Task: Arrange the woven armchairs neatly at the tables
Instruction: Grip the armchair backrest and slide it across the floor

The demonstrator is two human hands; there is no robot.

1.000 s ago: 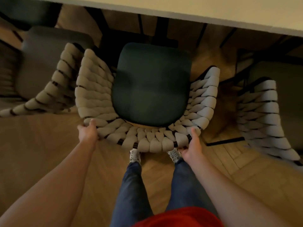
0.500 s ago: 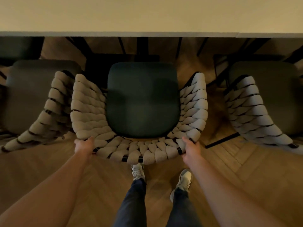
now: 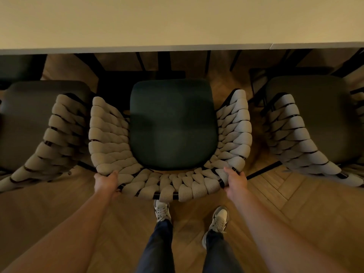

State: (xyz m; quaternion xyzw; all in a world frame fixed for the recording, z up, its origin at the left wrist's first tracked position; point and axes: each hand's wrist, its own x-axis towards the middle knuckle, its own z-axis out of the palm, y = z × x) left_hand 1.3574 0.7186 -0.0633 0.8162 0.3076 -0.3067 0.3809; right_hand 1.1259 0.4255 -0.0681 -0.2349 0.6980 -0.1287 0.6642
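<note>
A woven armchair of thick beige cord wound over a black frame, fitted with a dark green seat cushion, is seen from above, directly ahead of both hands. The left hand is curled over the rear left corner of the chair's back rim, the fingers wrapped over the cord, and the right hand is clasped in the same way on the rear right corner, so the rim is gripped at both ends. Beyond the hands, the front edge of the cushion lies close to the near edge of a pale cream bench, though not tucked beneath it; black legs are visible in the shadow under the bench. To the outside of the left hand, a second woven armchair with a grey-green cushion is set just beside the held chair, their woven sides nearly touching. To the outside of the right hand, a third woven armchair is placed a little apart. Below the hands, two legs in dark jeans and pale sneakers are planted on the herringbone wooden floor, the left shoe close under the chair's back.
</note>
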